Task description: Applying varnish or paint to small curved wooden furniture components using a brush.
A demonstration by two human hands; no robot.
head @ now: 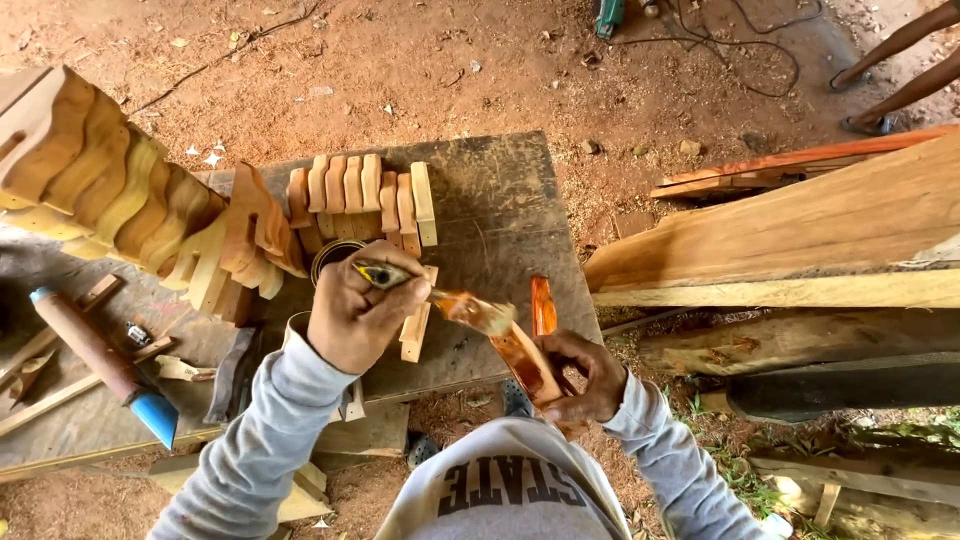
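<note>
Orange-stained wood gleams as our left hand (358, 318), fist closed on a paintbrush (440, 300), coats a curved wooden piece (528, 350) that our right hand (585, 375) grips off the workbench's (500, 190) front edge, steadying it; unfinished pieces (365, 195) wait behind.

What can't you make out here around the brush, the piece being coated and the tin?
Head view only:
- Tin: mostly hidden behind left hand; contents unseen.
- Brush bristles: blurred.
- Orange wooden piece: lower end covered by right hand.
- Wavy wood stack: cut off at left edge.
</note>
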